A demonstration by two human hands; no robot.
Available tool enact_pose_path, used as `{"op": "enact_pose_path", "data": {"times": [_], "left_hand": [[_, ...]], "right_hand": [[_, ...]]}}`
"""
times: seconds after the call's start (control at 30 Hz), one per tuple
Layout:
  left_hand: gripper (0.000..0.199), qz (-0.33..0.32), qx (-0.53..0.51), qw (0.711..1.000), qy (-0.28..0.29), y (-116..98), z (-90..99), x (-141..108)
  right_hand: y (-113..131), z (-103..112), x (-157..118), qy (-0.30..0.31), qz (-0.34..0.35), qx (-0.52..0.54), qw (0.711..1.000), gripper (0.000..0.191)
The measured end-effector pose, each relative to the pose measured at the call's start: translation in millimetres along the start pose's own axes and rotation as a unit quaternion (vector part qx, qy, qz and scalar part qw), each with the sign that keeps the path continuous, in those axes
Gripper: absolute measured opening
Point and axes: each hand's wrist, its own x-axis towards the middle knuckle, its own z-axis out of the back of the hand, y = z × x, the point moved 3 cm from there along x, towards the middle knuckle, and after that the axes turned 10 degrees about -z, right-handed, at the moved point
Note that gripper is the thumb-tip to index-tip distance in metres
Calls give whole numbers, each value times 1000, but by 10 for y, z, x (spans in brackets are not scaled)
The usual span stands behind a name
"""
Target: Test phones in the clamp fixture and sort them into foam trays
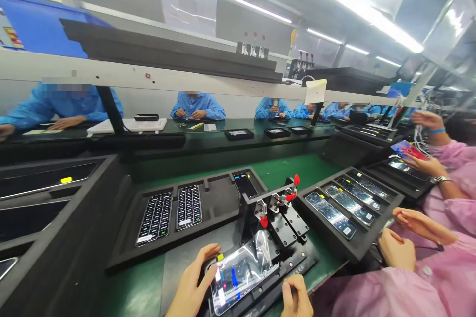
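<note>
The right hand (295, 297) is cut off by the bottom edge, its fingertips curled out of sight. Print on the white phone labels (347, 231) is too small to be read. The seated workers' heads (67, 87) are hidden by pixelation.

Bare left hand (193, 283), bare right hand (296, 298)

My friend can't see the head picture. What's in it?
A left hand touches a phone with clear film, beside a black clamp rig with red handles; the right hand is close by. Trays of phones lie beyond, with people in blue further back.
</note>
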Motion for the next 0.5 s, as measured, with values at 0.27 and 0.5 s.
{"op": "enact_pose_path", "data": {"times": [0.27,0.5], "left_hand": [[50,44,63,997,11,-2,-18,4],[51,68,54,996,-27,-14,-59,-5]], "right_hand": [[-405,371,724,-82,-67,-96,990,34],[-628,332,786,31,-226,-52,972,44]]}}
